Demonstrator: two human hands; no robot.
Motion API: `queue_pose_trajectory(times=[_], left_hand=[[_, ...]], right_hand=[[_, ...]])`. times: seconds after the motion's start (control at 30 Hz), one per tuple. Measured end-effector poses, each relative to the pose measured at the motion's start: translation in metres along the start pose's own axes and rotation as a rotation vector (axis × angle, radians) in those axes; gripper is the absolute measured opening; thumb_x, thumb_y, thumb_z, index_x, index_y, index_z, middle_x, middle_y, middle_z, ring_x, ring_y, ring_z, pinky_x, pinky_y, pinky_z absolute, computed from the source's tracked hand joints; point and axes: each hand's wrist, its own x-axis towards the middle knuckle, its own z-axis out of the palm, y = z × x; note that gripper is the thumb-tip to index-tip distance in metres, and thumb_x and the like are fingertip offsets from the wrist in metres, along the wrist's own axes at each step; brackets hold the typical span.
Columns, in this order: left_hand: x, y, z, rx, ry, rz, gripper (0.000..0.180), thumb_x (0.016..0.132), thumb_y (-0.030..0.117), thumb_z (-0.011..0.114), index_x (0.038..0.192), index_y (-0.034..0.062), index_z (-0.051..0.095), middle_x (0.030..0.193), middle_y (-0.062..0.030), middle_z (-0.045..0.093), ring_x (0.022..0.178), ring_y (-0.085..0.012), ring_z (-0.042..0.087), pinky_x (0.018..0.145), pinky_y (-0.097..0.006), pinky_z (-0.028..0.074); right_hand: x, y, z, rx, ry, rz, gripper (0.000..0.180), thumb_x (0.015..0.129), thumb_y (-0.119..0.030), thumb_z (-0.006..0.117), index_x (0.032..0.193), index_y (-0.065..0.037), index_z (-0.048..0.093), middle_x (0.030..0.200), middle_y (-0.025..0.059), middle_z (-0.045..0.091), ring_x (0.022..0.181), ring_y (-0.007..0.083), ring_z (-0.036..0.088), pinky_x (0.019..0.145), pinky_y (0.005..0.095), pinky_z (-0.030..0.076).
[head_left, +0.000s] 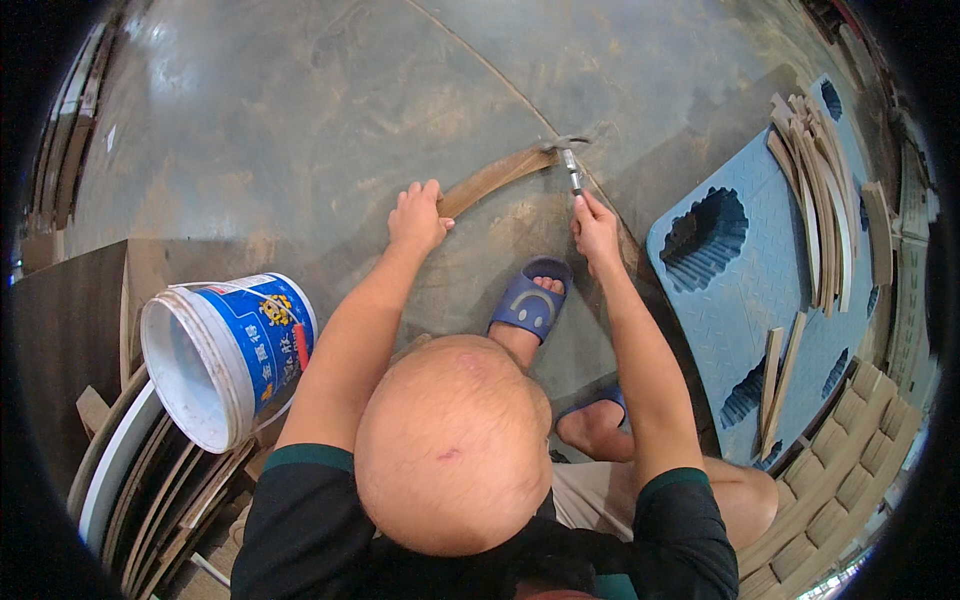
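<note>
Pressing down on the near end of a curved brown wooden strip [495,176], the left hand [417,218] has its grip flat over the wood, fingers spread on top. Strip lies on the grey concrete floor [300,100], arcing away to the right. Right hand [596,226]: grip wrapped shut around a metal-handled hammer [571,168], head meeting the strip's far end. Blue sandal [530,300] just beneath. White bucket with blue label [225,355] tilted at left. Blue plastic pallet [760,270] at right carries more curved strips [820,200].
</note>
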Motion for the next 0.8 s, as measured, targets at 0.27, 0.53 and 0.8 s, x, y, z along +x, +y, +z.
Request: queue_pose_trajectory(times=[0.27,0.53,0.8], left_hand=[[0.0,-0.001,-0.002,-0.001,-0.01,-0.009,0.055,0.088,0.027,0.099,0.131,0.0159,0.066,0.136,-0.0082,0.067,0.132,-0.035,0.066,0.103,-0.055,0.061],[0.003,-0.001,-0.002,0.003,-0.013,-0.003,0.056,0.087,0.027,0.1,0.128,0.0151,0.064,0.135,-0.0081,0.068,0.131,-0.0356,0.066,0.103,-0.055,0.06],[-0.001,-0.001,-0.005,-0.031,0.012,0.014,0.054,0.086,0.025,0.101,0.125,0.0136,0.065,0.133,-0.0087,0.069,0.13,-0.0367,0.066,0.102,-0.056,0.059]], right_hand=[[0.004,0.003,0.002,0.14,0.036,-0.007,0.038,0.117,-0.027,0.071,0.15,-0.007,0.075,0.081,-0.0093,0.054,0.063,0.0053,0.045,0.054,0.0276,0.035],[0.016,-0.015,-0.03,0.158,0.039,-0.148,0.04,0.116,-0.023,0.074,0.15,-0.004,0.076,0.083,-0.0105,0.056,0.068,0.0041,0.047,0.059,0.0264,0.039],[0.003,-0.004,0.002,0.148,-0.022,0.09,0.04,0.118,-0.035,0.069,0.151,-0.013,0.076,0.073,-0.007,0.054,0.055,0.0058,0.045,0.046,0.0272,0.033]])
